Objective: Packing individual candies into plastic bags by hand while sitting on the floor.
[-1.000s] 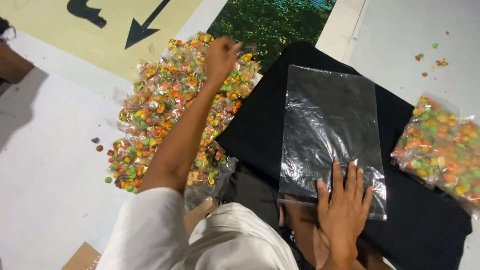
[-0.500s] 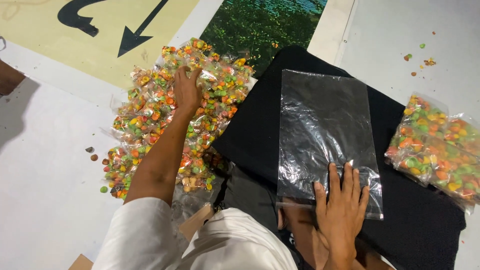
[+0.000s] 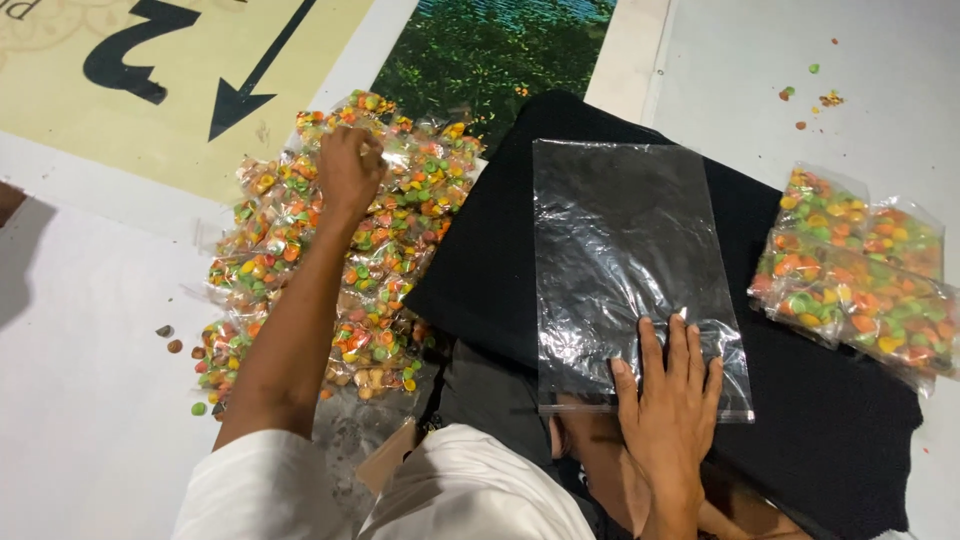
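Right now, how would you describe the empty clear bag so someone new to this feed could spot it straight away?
Find the black cloth spread across the middle of the white floor. On top of it lies a flat clear plastic bag, its near end pinned under the right hand. Unlike the small sweet packets that the left hand reaches into, and the filled bags to the right, it holds nothing.

— What lies on the white floor (image 3: 90,400)?
— A black cloth (image 3: 500,260), a heap of small candy packets (image 3: 400,250), filled bags (image 3: 860,280), loose candies (image 3: 812,90).
— And on the cloth?
— A clear plastic bag (image 3: 620,250), lying flat.
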